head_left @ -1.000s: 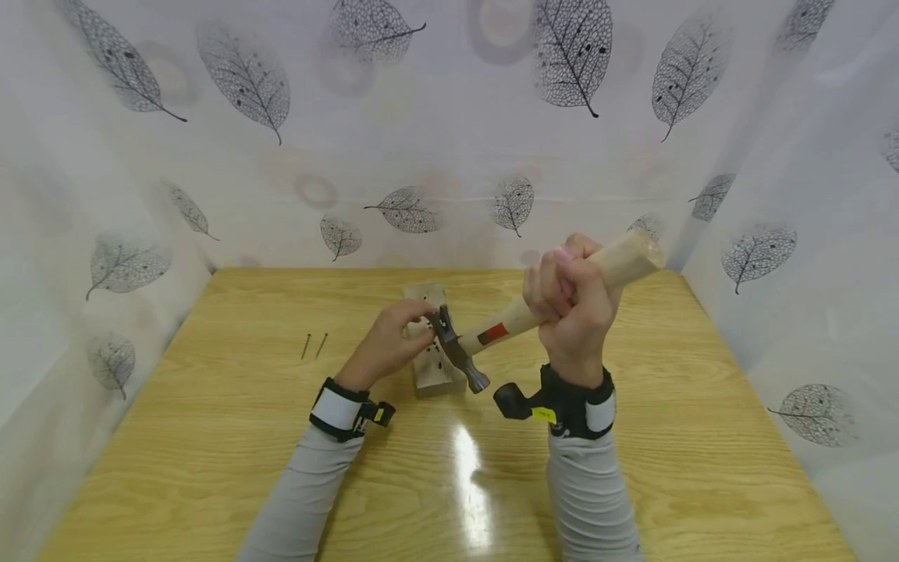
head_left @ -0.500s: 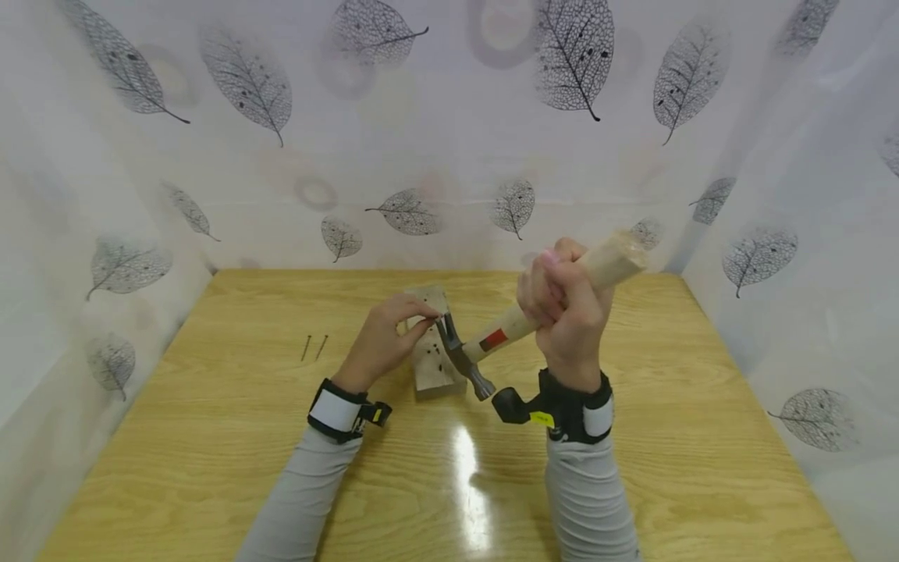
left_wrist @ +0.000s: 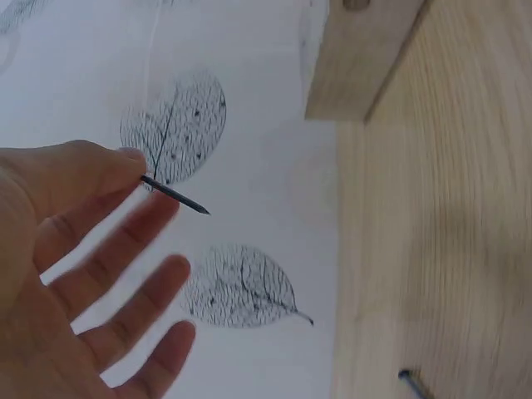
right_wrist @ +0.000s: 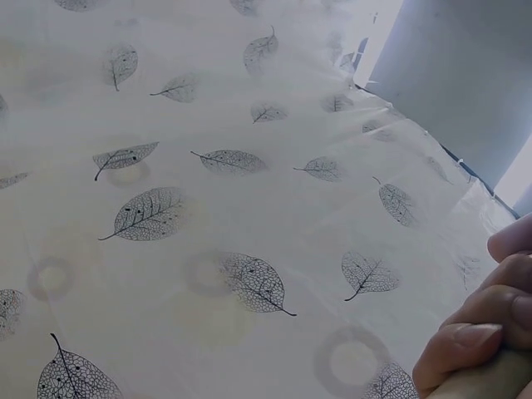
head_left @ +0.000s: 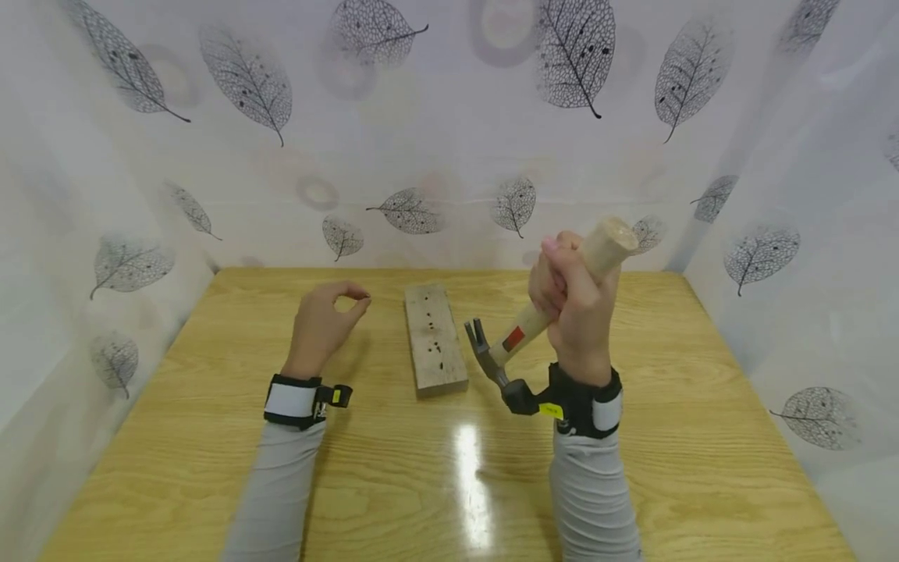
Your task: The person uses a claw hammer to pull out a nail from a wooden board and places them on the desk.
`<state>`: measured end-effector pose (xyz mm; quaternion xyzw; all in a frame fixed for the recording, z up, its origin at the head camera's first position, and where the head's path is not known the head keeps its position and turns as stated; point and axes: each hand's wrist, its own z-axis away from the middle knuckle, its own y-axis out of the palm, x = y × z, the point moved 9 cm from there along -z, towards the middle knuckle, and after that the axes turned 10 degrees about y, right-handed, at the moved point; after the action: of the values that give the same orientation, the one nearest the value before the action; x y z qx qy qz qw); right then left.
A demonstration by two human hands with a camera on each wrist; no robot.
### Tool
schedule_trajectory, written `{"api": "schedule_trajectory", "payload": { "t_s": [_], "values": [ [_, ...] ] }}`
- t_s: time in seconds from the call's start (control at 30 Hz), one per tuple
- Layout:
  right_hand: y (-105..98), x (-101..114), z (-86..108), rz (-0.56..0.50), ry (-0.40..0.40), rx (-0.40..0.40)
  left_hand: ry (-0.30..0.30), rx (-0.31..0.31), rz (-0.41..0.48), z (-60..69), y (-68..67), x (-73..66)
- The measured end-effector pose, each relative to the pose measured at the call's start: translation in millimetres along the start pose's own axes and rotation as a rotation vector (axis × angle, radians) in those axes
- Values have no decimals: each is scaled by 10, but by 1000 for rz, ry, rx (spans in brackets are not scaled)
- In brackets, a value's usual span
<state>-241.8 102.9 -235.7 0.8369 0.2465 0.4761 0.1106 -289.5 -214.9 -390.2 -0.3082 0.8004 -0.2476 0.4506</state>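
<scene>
My left hand [head_left: 316, 328] is raised over the table, left of a wooden block [head_left: 441, 355]. Between its thumb and index finger it pinches a dark nail [left_wrist: 174, 194], whose pointed end sticks out in the left wrist view; the other fingers are spread. My right hand [head_left: 579, 312] grips the pale wooden handle of a claw hammer [head_left: 485, 353], head down and claw toward the block, apart from it. Several dark holes or marks dot the block's top. In the right wrist view, curled fingers [right_wrist: 478, 332] wrap the handle.
Part of another nail [left_wrist: 413, 384] lies on the wooden table [head_left: 393, 484] at the bottom of the left wrist view; in the head view my left hand hides that spot. A leaf-printed curtain [head_left: 435, 140] surrounds the table's back and sides.
My left hand has moved from the block to the left, with the nail pinched. The hammer has shifted right, off the block, its handle tilted more steeply.
</scene>
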Motion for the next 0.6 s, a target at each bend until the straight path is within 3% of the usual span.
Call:
{"api": "schedule_trajectory", "payload": {
  "t_s": [0.17, 0.33, 0.47, 0.6],
  "values": [
    [-56, 11, -6, 14, -14, -25, -127, 94, -79, 80, -41, 259],
    [-86, -6, -17, 33, -3, -42, -246, 260, -151, 207, 47, 469],
    [-93, -25, -23, 48, 11, -44, -305, 365, -193, 276, 144, 593],
    [-108, -32, -17, 49, 18, -50, -332, 412, -237, 317, 218, 668]
  ]
}}
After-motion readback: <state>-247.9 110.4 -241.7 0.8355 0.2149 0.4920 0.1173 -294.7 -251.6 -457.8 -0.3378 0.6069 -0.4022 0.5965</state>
